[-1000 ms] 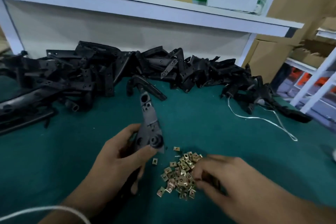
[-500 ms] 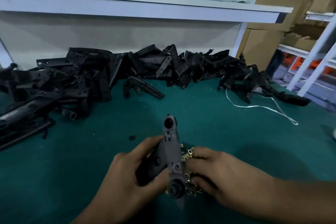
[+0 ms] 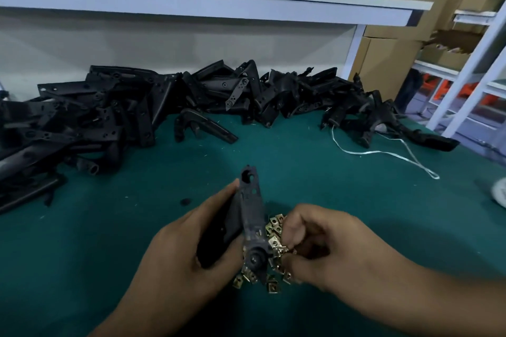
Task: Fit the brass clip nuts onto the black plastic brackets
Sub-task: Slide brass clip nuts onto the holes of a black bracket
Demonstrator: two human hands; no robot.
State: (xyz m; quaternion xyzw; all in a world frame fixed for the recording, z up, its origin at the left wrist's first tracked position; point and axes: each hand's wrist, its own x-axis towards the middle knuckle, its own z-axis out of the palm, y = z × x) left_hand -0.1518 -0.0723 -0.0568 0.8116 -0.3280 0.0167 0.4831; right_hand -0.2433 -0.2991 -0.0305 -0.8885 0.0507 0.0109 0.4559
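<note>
A green tabletop [image 3: 95, 254] filled the view, seen from above and in front of the person. Along its far edge, from the left side across to the right, lay a long heap of black brackets [image 3: 115, 112], well apart from the hands.

Near the middle, the left hand [image 3: 175, 252] grasped a single black bracket [image 3: 250, 216], fingers and thumb curled round its lower body. The bracket's long axis ran almost straight away from the person, its holed tip pointing toward the far heap and its round boss end nearest the viewer.

Just right of the bracket, and partly beneath its near end, sat a small pile of brass clips [image 3: 275, 232] on the tabletop. The right hand [image 3: 328, 249] rested over the right side of this pile with fingers bent inward. It seemed to be pinching at the clips, though whether it already held one could not be told, as the fingertips hid that spot.

The clips lay directly between the two hands, touching or nearly touching the bracket's right edge. The right hand was the nearer one to them, so the fitting move would likely run leftward, across the bracket's long axis.

Farther right, a thin white strap [image 3: 383, 152] trailed across the tabletop.
</note>
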